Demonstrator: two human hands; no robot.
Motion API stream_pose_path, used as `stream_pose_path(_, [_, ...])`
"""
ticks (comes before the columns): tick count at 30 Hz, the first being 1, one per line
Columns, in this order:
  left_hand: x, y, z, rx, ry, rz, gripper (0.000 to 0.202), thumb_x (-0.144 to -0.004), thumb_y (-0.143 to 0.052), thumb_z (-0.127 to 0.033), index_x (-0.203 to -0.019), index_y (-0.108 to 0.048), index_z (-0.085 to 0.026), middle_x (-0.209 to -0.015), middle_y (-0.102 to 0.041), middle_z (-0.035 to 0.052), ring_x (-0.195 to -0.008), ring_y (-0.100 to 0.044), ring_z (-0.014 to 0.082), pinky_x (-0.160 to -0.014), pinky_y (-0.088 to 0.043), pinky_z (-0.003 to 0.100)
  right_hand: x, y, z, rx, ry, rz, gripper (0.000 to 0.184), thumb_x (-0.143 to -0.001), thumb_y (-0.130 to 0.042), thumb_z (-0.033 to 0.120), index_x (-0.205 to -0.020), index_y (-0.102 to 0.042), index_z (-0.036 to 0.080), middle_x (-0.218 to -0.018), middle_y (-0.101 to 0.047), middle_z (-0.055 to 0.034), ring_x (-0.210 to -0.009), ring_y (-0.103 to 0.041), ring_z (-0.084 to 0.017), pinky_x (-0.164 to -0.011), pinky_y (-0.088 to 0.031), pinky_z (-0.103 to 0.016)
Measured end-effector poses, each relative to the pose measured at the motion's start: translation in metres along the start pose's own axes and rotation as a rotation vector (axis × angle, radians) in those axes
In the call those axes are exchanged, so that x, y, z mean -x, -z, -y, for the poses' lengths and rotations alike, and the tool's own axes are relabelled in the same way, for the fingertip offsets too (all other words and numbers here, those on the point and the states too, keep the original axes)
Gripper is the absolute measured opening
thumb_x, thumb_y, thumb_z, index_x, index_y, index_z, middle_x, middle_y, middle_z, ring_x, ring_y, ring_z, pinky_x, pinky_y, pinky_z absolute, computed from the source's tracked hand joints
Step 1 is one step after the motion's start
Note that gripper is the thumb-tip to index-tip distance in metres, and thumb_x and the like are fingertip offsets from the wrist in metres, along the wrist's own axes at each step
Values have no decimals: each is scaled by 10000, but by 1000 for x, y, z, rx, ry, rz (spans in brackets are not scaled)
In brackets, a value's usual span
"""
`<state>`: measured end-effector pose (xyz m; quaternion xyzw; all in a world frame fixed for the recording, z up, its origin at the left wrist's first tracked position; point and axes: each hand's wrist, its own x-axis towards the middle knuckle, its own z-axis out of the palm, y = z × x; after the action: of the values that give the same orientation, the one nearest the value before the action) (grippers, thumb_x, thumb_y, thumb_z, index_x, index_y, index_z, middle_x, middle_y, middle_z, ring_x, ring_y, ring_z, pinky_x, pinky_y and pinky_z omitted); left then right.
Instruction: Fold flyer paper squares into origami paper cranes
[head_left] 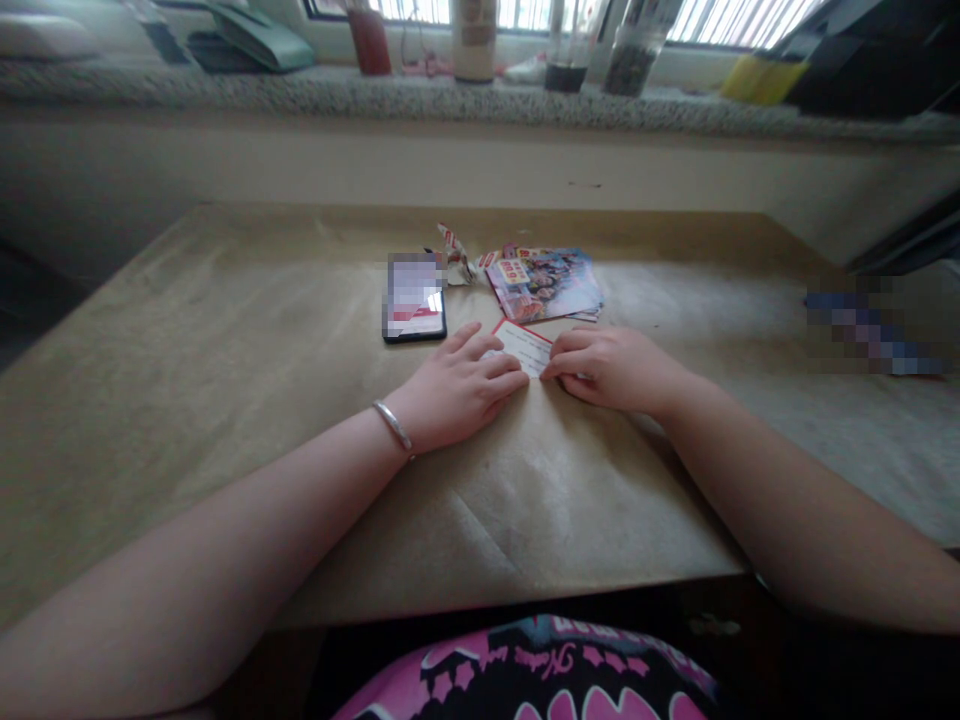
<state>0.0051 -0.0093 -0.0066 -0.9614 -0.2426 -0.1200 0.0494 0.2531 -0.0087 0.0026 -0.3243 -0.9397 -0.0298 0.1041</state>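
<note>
A small white card (523, 345) with a red edge and lines of print lies on the table between my hands. My left hand (476, 385) rests flat over its left part, fingers stretched out, a silver bangle on the wrist. At the card's right edge my right hand (600, 365) has its fingers closed in a pinch, covering that corner. Just beyond the card sits a stack of colourful printed cards (551, 285), a group picture on top. To its left lies a phone (415, 300) with a blurred screen, and crumpled wrapper pieces (461, 262) are between them.
A beige cover spreads over the table (225, 400). Far right on it is a blurred blue and purple item (874, 330). Behind the table, a speckled stone sill (300, 95) carries a red cup (369, 40), several jars and a yellow object (765, 78).
</note>
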Motion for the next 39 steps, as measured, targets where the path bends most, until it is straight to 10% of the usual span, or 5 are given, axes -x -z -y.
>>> stream_pose_path(39, [5,-1,4,35,-1,13,296,-956,-454,-250,-1191,-634,-241,-1189,-675,31,-1116,-572,208,-1133,-279,489,27,23,-25,55,-260,204,259,-747,-579,133,-831,-768,290,-978,-751,21,-806,-660,-170,-656,-434,-288])
